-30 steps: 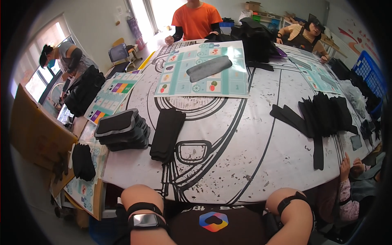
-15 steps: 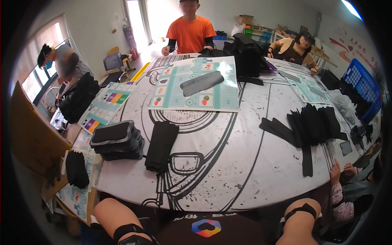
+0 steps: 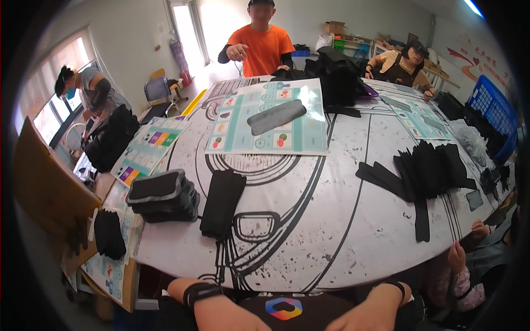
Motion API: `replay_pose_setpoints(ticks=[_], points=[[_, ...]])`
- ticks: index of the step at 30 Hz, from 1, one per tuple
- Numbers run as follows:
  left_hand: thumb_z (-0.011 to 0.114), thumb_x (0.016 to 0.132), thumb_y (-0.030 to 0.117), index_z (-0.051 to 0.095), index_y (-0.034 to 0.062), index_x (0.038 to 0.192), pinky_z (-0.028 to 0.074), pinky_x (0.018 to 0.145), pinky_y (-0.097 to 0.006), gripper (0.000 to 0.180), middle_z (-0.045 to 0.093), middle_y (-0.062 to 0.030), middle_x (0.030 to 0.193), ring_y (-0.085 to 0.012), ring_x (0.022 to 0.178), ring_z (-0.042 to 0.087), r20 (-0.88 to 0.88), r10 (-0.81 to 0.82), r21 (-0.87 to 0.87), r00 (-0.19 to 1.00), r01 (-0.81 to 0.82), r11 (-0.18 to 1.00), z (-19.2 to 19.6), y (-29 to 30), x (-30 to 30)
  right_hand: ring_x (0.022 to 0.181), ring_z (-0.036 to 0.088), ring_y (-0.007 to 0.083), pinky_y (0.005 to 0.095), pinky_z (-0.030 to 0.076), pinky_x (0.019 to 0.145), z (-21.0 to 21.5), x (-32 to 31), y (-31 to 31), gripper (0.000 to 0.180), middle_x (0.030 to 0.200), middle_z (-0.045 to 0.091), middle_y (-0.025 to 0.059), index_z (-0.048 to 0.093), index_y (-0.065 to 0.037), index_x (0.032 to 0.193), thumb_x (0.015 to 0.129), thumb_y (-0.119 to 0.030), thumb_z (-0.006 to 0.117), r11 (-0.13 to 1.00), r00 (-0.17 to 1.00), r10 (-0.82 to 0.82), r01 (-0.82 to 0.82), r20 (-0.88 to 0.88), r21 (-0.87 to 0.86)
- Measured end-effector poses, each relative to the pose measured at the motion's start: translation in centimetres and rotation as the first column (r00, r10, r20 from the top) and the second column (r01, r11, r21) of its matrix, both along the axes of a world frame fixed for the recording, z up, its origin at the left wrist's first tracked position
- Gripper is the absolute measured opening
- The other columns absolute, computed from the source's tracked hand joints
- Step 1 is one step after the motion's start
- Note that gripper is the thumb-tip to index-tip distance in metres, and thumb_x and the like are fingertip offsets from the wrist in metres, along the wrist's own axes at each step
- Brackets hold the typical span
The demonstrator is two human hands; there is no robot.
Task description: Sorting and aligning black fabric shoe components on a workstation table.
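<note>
At the lower edge of the picture my left hand (image 3: 234, 318) reaches inward in front of my dark apron (image 3: 326, 309), a black strap on its wrist. Opposite it, my right hand (image 3: 361, 317) bends in from the right, also strapped at the wrist. The fingers of both are cut off by the frame, so what they hold cannot be seen. Beyond them, on the white line-printed table (image 3: 292, 248), lie a folded black cloth bundle (image 3: 223, 203), a stack of black pads with grey edges (image 3: 163, 194) and a fanned heap of black cloth strips (image 3: 430, 171).
A grey pad (image 3: 277, 116) rests on a printed sheet (image 3: 232, 144) mid-table. Black fabric (image 3: 334, 80) is piled behind it. A blue crate (image 3: 493, 107) stands at the right. Across the table is a person in orange (image 3: 265, 49); others work left and right.
Both my hands have drawn inward toward my apron at the lower edge. The person in orange has raised a hand, and the view has shifted slightly.
</note>
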State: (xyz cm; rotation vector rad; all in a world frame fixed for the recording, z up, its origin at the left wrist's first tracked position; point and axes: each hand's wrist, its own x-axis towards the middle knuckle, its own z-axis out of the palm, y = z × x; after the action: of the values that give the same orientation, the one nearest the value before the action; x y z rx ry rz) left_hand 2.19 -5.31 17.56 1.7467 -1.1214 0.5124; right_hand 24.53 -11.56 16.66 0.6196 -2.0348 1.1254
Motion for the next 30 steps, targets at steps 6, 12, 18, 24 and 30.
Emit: replay_pose_setpoints(ticks=[6,12,18,24,30], points=[[0.049,0.088,0.013,0.056,0.0019,0.081,0.044,0.065,-0.037,0.016,0.056,-0.012,0.074,-0.0297,0.067,0.053,-0.167,0.154,-0.097,0.974,-0.171,0.98,-3.3,3.2,1.4,0.074,0.054,0.0267,0.0349,0.042,0.068,-3.7,0.8,4.4,0.014,0.08,0.057,0.0055,0.059,-0.005,0.081,0.089,-0.012,0.049,0.96,0.931,-0.261,0.279,0.254,-0.038],[0.054,0.087,0.006,0.053,0.0041,0.088,0.043,0.063,-0.025,0.003,0.054,-0.0025,0.073,-0.0134,0.067,0.053,-0.679,0.565,-0.546,0.468,-0.837,0.038,-8.1,10.2,2.9,0.067,0.055,0.0086,0.0227,0.043,0.062,-7.0,1.9,10.2,0.009,0.072,0.058,0.0014,0.06,0.0,0.085,0.084,-0.009,0.062,0.14,0.488,-0.709,0.804,0.509,-0.578],[0.051,0.087,0.006,0.051,0.0059,0.089,0.04,0.058,-0.023,0.002,0.049,-0.0002,0.067,-0.0102,0.059,0.048,-0.762,0.288,-0.645,0.58,-0.647,-0.406,-14.3,15.2,2.4,0.056,0.045,0.0078,0.0227,0.039,0.06,-13.1,3.2,16.1,0.007,0.059,0.048,-0.0015,0.056,-0.005,0.08,0.085,-0.009,0.055,-0.205,0.468,-0.783,0.429,0.41,-0.88],[0.054,0.085,0.008,0.053,0.0057,0.09,0.042,0.058,-0.022,0.006,0.05,0.0003,0.068,-0.0096,0.059,0.049,-0.867,0.17,-0.498,0.469,-0.802,-0.329,-17.5,13.6,3.1,0.059,0.047,0.0068,0.0202,0.037,0.059,-17.3,4.1,15.8,0.006,0.063,0.05,-0.0014,0.058,-0.006,0.081,0.084,-0.011,0.056,-0.288,0.458,-0.668,0.566,0.586,-0.772],[0.057,0.087,0.012,0.053,0.0041,0.092,0.04,0.058,-0.019,0.01,0.053,0.0018,0.073,-0.0056,0.063,0.049,-0.927,0.348,-0.138,0.142,-0.99,0.037,-19.2,12.5,3.7,0.066,0.056,0.0143,0.0293,0.044,0.06,-17.0,3.7,15.1,0.015,0.067,0.06,0.0061,0.061,-0.002,0.086,0.084,-0.016,0.057,-0.12,0.013,-0.647,0.986,0.762,-0.118]])
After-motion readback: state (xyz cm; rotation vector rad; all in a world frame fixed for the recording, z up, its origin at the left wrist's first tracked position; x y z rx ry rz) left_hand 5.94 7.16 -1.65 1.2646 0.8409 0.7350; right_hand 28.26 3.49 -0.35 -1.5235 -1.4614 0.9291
